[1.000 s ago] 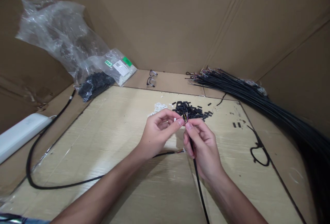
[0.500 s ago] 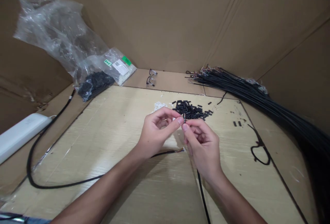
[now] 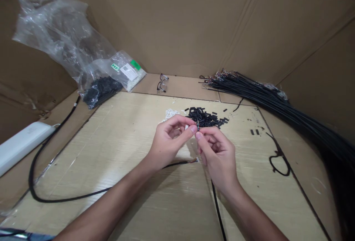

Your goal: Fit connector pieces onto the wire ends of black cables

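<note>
I have the thumb and forefinger of my left hand (image 3: 168, 144) and right hand (image 3: 218, 152) closed in fine pinches, meeting on the coloured wires (image 3: 198, 124). A second ago these splayed; now they stand upright in a narrow bunch, which I judge leaves them better gathered for handling. They sit above the table (image 3: 133, 126), just on the near side of the black sleeves (image 3: 203, 117). The black cable (image 3: 217, 206), seemingly theirs, runs nearward from under my right hand. White pieces (image 3: 170, 114) lie to the left of the sleeves.
</note>
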`<state>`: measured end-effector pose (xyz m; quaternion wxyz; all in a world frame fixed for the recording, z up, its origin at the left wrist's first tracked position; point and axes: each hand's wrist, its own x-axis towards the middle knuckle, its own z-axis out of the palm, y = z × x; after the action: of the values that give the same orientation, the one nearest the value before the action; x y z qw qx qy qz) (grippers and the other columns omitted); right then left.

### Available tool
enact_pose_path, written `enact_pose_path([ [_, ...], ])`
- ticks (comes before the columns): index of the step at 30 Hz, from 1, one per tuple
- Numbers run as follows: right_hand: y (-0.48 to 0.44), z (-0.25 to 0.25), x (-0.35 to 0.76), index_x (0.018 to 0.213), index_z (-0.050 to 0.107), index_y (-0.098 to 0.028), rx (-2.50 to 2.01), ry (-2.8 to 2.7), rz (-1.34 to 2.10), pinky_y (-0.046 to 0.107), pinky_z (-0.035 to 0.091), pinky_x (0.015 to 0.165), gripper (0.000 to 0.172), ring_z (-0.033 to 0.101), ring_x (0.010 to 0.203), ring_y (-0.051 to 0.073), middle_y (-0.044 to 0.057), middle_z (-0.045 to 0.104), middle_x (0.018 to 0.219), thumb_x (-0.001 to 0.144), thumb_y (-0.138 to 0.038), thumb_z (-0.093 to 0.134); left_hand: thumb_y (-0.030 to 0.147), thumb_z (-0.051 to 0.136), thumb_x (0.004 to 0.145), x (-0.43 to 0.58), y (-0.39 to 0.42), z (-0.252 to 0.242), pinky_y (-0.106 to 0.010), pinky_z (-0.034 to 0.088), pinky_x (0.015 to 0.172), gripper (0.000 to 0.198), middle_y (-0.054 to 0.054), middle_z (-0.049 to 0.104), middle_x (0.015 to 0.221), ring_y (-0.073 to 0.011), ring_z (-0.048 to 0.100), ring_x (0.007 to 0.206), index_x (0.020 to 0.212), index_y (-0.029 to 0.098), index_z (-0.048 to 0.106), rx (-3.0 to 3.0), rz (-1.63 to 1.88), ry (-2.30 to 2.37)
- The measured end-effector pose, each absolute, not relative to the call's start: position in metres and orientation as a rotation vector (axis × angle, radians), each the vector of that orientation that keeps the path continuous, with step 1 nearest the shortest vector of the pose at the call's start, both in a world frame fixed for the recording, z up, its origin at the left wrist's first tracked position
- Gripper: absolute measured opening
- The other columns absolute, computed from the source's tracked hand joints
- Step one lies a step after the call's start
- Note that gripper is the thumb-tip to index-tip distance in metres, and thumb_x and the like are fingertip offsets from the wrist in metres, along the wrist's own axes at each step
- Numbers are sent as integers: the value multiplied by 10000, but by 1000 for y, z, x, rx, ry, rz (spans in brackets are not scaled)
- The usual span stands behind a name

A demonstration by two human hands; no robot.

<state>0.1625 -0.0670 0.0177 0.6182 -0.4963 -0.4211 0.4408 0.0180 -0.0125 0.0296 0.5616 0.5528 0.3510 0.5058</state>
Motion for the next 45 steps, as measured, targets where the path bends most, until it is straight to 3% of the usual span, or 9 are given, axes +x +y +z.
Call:
enact_pose_path([
  [8, -67, 18, 162, 922, 738, -215, -1164, -904, 1069, 158, 275, 350, 263, 391, 386, 58, -69, 609, 557, 939, -447, 859, 301, 871, 904, 18, -13, 31, -238, 439, 594, 154, -11, 682, 796, -111, 528, 658, 897, 183, 773, 1348, 1208, 833],
  [17, -67, 16, 162, 920, 748, -216, -1152, -966, 1015, 160, 297, 388, 213, 407, 423, 57, -68, 604, 572, 966, -403, 839, 297, 893, 865, 19, -14, 29, -247, 489, 641, 151, -30, 703, 830, -134, 587, 715, 884, 193, 785, 1322, 1210, 859],
  [23, -66, 20, 163, 925, 727, -221, -1117, -859, 1149, 158, 291, 366, 300, 407, 392, 52, -73, 617, 587, 922, -473, 890, 256, 877, 894, 19, -12, 27, -243, 489, 653, 96, -29, 726, 863, -129, 595, 732, 897, 201, 798, 1361, 1246, 817],
  [27, -65, 27, 165, 882, 701, -222, -980, -698, 1376, 155, 347, 386, 370, 482, 455, 55, -62, 652, 715, 836, -488, 954, 236, 865, 921, 19, -12, 25, -255, 501, 681, 75, -24, 726, 869, -134, 630, 752, 925, 207, 795, 1410, 1268, 741],
  [33, -62, 29, 170, 972, 669, -242, -875, -541, 1595, 140, 280, 384, 426, 345, 440, 26, -87, 648, 740, 789, -437, 1000, 253, 845, 944, 19, -13, 27, -279, 529, 720, 69, -47, 732, 904, -163, 657, 814, 927, 205, 798, 1461, 1232, 727],
  [38, -63, 27, 171, 980, 658, -249, -929, -638, 1466, 149, 252, 383, 431, 324, 434, 31, -116, 561, 679, 811, -461, 993, 299, 867, 923, 21, -15, 28, -253, 542, 679, 145, -45, 732, 903, -146, 643, 774, 970, 195, 778, 1370, 1149, 791],
  [41, -62, 27, 169, 967, 666, -238, -998, -703, 1324, 146, 255, 380, 421, 337, 426, 36, -130, 493, 611, 833, -489, 977, 359, 924, 879, 22, -15, 25, -226, 532, 599, 294, -20, 699, 857, -131, 631, 715, 1037, 192, 742, 1274, 1094, 808],
  [45, -62, 26, 168, 963, 659, -236, -1051, -764, 1149, 151, 295, 385, 409, 410, 415, 45, -113, 533, 594, 874, -519, 940, 415, 988, 806, 21, -14, 25, -202, 501, 506, 423, 23, 656, 788, -90, 577, 581, 964, 191, 666, 1172, 1063, 800],
])
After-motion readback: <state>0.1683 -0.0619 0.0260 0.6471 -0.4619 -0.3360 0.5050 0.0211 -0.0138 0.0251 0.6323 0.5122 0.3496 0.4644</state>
